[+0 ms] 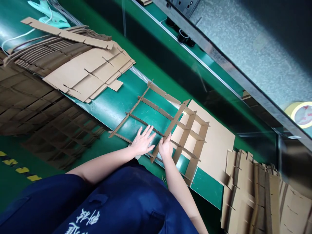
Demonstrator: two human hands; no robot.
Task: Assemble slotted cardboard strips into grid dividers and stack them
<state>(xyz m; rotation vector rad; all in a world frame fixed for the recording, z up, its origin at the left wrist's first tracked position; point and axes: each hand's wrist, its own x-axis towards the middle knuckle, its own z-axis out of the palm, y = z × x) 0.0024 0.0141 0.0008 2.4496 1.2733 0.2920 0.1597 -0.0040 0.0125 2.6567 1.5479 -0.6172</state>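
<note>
A cardboard divider grid point(188, 130) of interlocked slotted strips lies across the green bench. Its cells are small at the right end and wide at the left. My left hand point(143, 141) rests with fingers spread over the wide cells, near a long strip, holding nothing. Closed around the cross strip point(175, 121) in the middle of the grid is my right hand point(166, 148), its index finger lying along the cardboard. Part of the strip under that hand is hidden. Beneath the grid's right end lies a flat cardboard sheet point(216, 143).
Flat slotted cardboard pieces point(90, 71) are piled on the bench point(107, 104) at the left, with a loose strip point(68, 34) on top. More cardboard strips point(243, 191) stand at the right. Assembled grids point(63, 130) sit below the bench. A tape roll point(301, 113) is on the upper shelf.
</note>
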